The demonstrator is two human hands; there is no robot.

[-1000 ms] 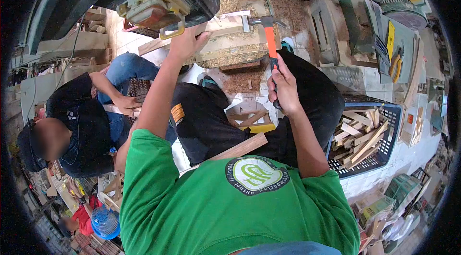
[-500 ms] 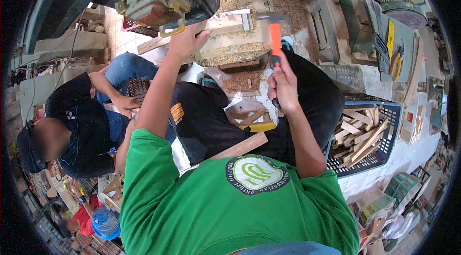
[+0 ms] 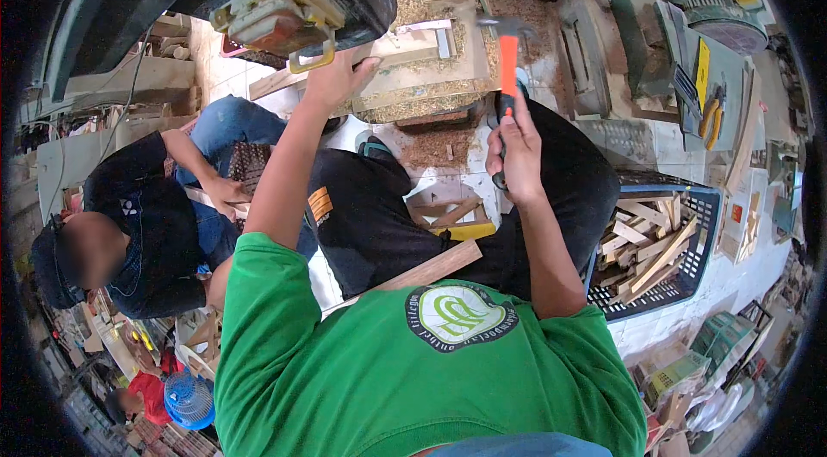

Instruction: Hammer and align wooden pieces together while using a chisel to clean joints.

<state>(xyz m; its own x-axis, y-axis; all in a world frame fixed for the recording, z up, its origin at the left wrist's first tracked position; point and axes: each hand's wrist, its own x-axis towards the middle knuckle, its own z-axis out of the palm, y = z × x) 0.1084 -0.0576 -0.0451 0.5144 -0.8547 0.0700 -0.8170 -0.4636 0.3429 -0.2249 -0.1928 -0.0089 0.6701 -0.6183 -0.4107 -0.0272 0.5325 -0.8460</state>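
My right hand (image 3: 519, 151) is closed round the black grip of a hammer (image 3: 509, 65) with an orange shaft. The metal head is blurred and raised beside the right edge of a low, sawdust-strewn work block (image 3: 418, 99). My left hand (image 3: 332, 85) is at the block's left side, thumb stretched out to the right. Its other fingers are hidden behind a yellowed switch box (image 3: 280, 13) on a dark machine. Just beyond the thumb, pale wooden pieces (image 3: 405, 48) lie on the block, with a small grey-white strip (image 3: 444, 43) across their right end.
At left, a co-worker in dark clothes (image 3: 146, 198) sits holding a piece of wood. A dark crate (image 3: 659, 285) of wood offcuts stands to my right. A wooden slat (image 3: 422, 272) lies across my lap. Pliers (image 3: 713, 117) and a motor (image 3: 719, 5) are at far right.
My right hand and the hammer have shifted a little to the right. My left hand stays in nearly the same place by the block.
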